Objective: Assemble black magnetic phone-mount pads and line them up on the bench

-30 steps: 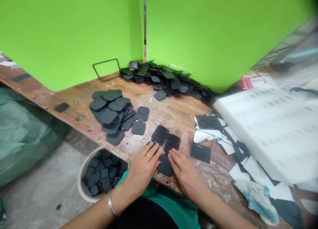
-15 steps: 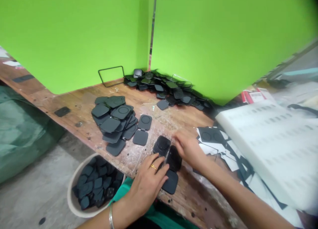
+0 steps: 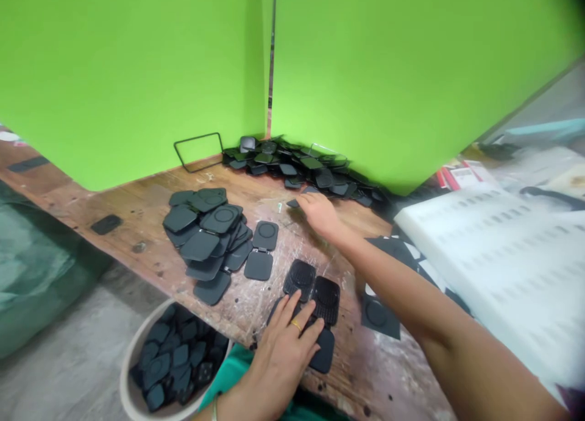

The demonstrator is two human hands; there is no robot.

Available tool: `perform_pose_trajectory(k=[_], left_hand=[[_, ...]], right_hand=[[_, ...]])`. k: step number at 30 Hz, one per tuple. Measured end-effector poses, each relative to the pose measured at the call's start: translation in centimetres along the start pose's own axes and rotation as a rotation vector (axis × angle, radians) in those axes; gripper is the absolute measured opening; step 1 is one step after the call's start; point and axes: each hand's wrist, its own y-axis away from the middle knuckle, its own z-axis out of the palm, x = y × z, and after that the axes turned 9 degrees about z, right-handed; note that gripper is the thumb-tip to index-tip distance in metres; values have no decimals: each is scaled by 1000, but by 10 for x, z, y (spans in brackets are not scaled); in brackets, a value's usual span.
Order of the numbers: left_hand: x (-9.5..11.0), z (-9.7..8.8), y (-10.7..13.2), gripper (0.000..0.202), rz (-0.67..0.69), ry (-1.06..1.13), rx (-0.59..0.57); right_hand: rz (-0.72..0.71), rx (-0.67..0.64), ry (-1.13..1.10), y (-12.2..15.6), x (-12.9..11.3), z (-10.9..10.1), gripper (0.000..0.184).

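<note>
My left hand [image 3: 289, 348] lies flat with fingers spread over black square hinged panels near the table's front edge. Beyond its fingertips are a ribbed panel with a ring [image 3: 301, 278] and a second ribbed panel [image 3: 326, 300]; a smooth panel [image 3: 323, 351] shows beside the fingers. My right hand [image 3: 319, 212] reaches far across the table, its fingers closed on the edge of a black square panel [image 3: 293, 203] in front of the back pile. Its fingertips are partly hidden. An unfolded two-part panel [image 3: 260, 250] lies left of centre.
A stack of black panels [image 3: 205, 238] is on the left, and a larger pile [image 3: 301, 165] lies against the green boards [image 3: 365, 74]. Below the table edge stands a tub [image 3: 125, 372] of black pieces. White foam [image 3: 498, 275] and a ringed black sheet [image 3: 380, 316] are on the right.
My right hand has left the ribbed panels and moved away to the panel before the back pile. The upright ribbed panel now lies flat. My left hand stays over the panels.
</note>
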Motion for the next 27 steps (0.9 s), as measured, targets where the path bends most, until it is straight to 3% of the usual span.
perform_pose_trajectory(k=[3,6,10,13,19,27], left_hand=[[0,-5,-2,33,0,30,-13],[0,-5,-3,33,-8,41,-5],[0,-7,-4,36,-3,35,-27],[-1,-12,-7,36,0,27,-54],[-7,-21,-10,34,14,-32,-86],[-8,-20,-9,36,26,-110,-138]], right_hand=[[-10,130,-80,56,6,-23,40],[-76,295,-255,137,5,-46,53],[-158,304,-216,238,-7,-64,74],[-155,278,-152,284,-19,-59,74],[-120,263,-121,318,-33,-27,50],[-83,266,-71,307,-40,-18,40]])
